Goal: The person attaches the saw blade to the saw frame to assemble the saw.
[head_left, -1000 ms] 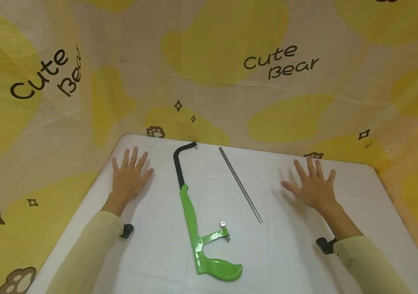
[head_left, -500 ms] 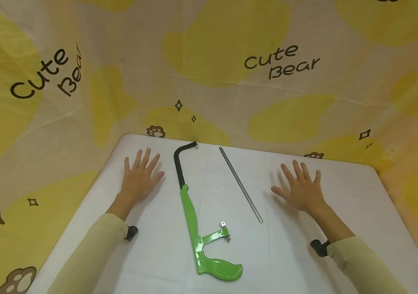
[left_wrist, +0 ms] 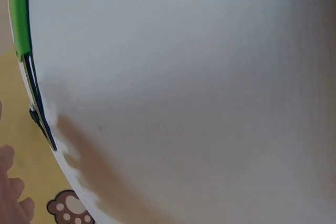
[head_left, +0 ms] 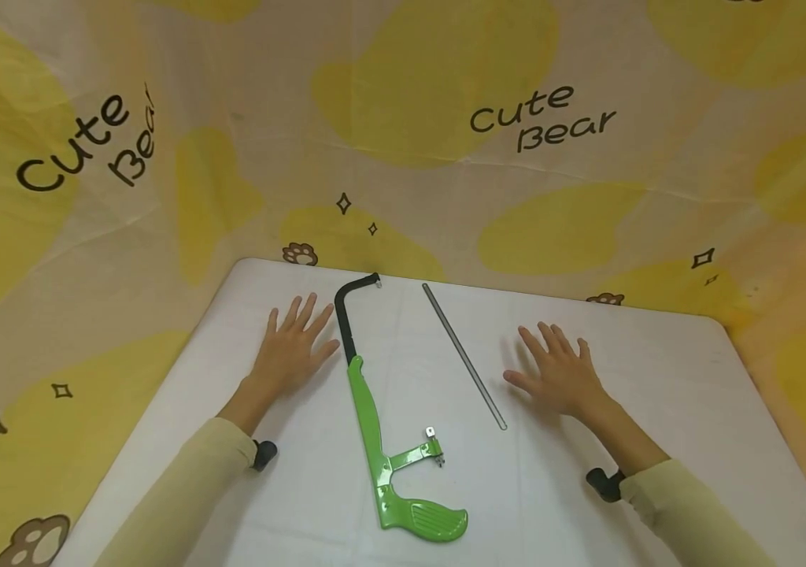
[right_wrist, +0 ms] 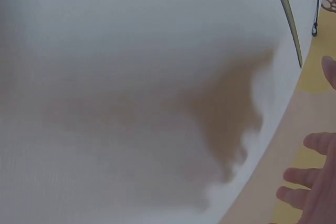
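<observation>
A hacksaw frame with a green handle (head_left: 367,417) and a black bent bow (head_left: 344,315) lies lengthwise on the white table, its grip toward the near edge. To its right a thin grey hacksaw blade (head_left: 464,357) lies apart from it at a slant. My left hand (head_left: 288,353) hovers with spread fingers just left of the black bow. On the other side, my right hand (head_left: 560,374), fingers also spread, is to the right of the blade. Both hands hold nothing. The left wrist view shows part of the green handle (left_wrist: 20,14); the right wrist view catches the blade (right_wrist: 289,19).
The white tabletop (head_left: 658,354) has rounded far corners. A yellow and beige printed cloth (head_left: 403,142) hangs behind it and at the sides. A small black device (head_left: 604,484) sits at the right wrist, and another black device (head_left: 264,454) at the left.
Both hands have moved inward, the left one rightward toward the saw frame and the right one leftward toward the blade. The saw frame and the blade have stayed in place.
</observation>
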### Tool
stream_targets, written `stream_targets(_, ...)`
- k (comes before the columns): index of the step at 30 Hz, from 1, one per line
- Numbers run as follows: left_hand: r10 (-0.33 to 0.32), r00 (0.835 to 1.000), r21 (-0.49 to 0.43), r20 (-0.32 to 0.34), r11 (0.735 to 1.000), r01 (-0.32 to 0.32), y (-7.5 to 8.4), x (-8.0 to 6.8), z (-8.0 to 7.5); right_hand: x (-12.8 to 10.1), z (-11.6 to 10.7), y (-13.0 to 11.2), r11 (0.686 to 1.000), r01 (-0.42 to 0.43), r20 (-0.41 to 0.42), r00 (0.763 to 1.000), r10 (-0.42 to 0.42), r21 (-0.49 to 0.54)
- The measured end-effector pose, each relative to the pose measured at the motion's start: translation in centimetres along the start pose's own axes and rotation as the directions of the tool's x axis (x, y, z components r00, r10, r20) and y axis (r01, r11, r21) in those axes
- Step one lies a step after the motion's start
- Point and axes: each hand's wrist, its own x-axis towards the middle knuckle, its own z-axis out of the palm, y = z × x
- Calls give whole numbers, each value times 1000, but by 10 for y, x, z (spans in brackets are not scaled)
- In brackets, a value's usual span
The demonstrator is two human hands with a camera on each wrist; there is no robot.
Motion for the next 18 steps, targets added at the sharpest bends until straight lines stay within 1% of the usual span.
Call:
stream_targets(5, 61, 998, -38, 2, 997, -61, 14, -1, -1, -1, 1, -10, 998, 21, -27, 999, -19, 57)
stream_targets(8, 84, 996, -61, -2, 995, -84, 23, -2, -3, -1, 4, -14, 994, 39, -56, 998, -33, 104)
stream_targets(12, 105, 994, -129, 2, 986, -104, 34, -4, -5, 0, 10, -19, 985, 60, -88, 995, -46, 160)
stream_targets(15, 131, 991, -180, 30, 976, -123, 42, -7, -6, 0, 15, -23, 978, 71, -96, 994, -52, 196)
stream_targets(18, 173, 983, -229, 65, 961, -154, 51, -11, -7, 1, 19, -27, 970, 73, -86, 995, -54, 232)
